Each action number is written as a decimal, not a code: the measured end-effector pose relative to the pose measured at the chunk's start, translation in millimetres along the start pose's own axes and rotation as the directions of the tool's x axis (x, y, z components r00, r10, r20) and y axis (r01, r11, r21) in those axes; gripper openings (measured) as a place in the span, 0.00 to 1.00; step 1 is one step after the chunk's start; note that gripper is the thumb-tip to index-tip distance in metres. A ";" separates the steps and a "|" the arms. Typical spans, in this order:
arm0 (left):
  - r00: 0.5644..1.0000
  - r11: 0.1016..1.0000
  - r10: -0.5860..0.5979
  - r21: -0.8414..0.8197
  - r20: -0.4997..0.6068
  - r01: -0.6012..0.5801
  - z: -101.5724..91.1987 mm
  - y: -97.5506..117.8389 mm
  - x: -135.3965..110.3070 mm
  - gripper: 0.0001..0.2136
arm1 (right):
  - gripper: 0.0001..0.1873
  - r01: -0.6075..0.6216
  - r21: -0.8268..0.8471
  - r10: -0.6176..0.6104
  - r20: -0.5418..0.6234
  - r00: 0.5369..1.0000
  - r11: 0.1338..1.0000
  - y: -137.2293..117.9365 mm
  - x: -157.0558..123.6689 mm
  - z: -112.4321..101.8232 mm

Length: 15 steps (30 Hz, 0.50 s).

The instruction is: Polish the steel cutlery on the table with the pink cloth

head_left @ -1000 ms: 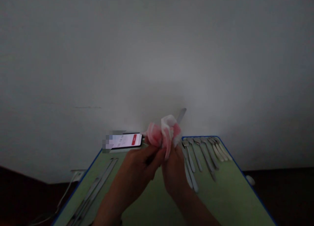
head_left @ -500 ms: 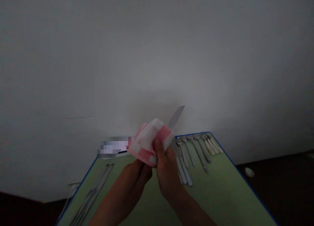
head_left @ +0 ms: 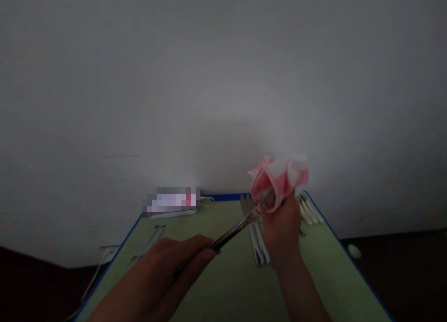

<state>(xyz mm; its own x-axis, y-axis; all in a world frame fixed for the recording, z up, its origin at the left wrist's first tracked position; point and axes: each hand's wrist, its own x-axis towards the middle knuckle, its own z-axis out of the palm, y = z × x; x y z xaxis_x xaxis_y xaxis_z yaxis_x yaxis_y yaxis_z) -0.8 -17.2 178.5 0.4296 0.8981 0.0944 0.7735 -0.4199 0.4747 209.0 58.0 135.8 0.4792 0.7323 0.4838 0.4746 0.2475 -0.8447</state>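
My left hand (head_left: 174, 261) is closed round the handle of a metal table knife (head_left: 232, 232), which slants up to the right. A pink and white cloth (head_left: 275, 180) is bunched round the knife's far end, hiding most of the blade. My right hand (head_left: 283, 222) grips the cloth with its fingers wrapped, partly covered by the folds. Just under the right hand, two or more knives (head_left: 256, 245) lie side by side on the green tabletop (head_left: 223, 289).
Several forks with pale handles (head_left: 310, 210) lie at the table's right back corner. More metal cutlery (head_left: 150, 240) lies on the left side. A blurred-out device (head_left: 171, 205) with a white cable (head_left: 207, 201) stands against the wall (head_left: 223, 79). A white object (head_left: 354, 251) is beyond the right edge.
My right hand and the cloth have moved right, apart from my left hand. The knife's handle now shows between them, while the blade tip has gone into the cloth. The view has shifted slightly.
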 end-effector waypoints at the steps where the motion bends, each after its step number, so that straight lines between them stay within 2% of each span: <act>1: 1.000 1.000 0.012 0.008 -0.010 -0.012 1.6 2.2 2.1 0.12 | 0.16 -0.020 0.018 0.019 0.022 1.000 1.000 -4.9 -5.3 2.9; 3: 0.998 0.999 0.033 0.024 -0.057 -0.032 3.7 4.8 5.6 0.13 | 0.12 -0.119 0.104 0.105 0.136 0.985 0.987 -19.5 -20.4 11.7; 4: 0.995 0.999 0.043 0.032 -0.085 -0.040 3.9 4.7 6.5 0.13 | 0.13 -0.217 0.177 0.185 0.183 0.966 0.960 -28.0 -29.6 16.9; 6: 0.991 0.998 0.045 0.053 -0.128 -0.038 3.4 2.7 7.1 0.14 | 0.22 -0.452 0.337 0.363 0.297 0.883 0.826 -44.1 -48.6 26.6; 7: 0.989 0.997 0.037 0.069 -0.143 -0.028 2.9 1.4 7.1 0.14 | 0.25 -0.537 0.380 0.396 0.391 0.831 0.753 -50.3 -57.1 30.3; 9: 0.986 0.994 0.015 0.109 -0.165 0.003 2.2 -0.3 7.9 0.17 | 0.26 -0.596 0.423 0.373 0.499 0.782 0.682 -57.2 -68.3 34.3; 12: 0.989 0.990 -0.015 0.133 -0.149 0.035 3.1 0.2 11.8 0.19 | 0.26 -0.598 0.427 0.355 0.523 0.775 0.678 -52.9 -65.9 34.0; 13: 0.992 0.992 -0.020 0.122 -0.127 0.035 4.0 0.6 13.2 0.19 | 0.26 -0.590 0.433 0.359 0.505 0.785 0.682 -48.7 -60.0 33.1; 15: 0.995 0.995 -0.018 0.096 -0.098 0.028 6.0 0.5 15.0 0.18 | 0.25 -0.528 0.465 0.342 0.428 0.837 0.710 -38.5 -43.3 31.3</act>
<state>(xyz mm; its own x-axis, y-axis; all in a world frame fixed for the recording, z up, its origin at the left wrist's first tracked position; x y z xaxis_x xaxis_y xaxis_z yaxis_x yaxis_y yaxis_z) 8.8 -4.7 175.0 0.3677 0.9141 0.1710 0.8263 -0.4055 0.3910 146.9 36.7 140.3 0.2469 0.9689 0.0179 -0.2599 0.0840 -0.9620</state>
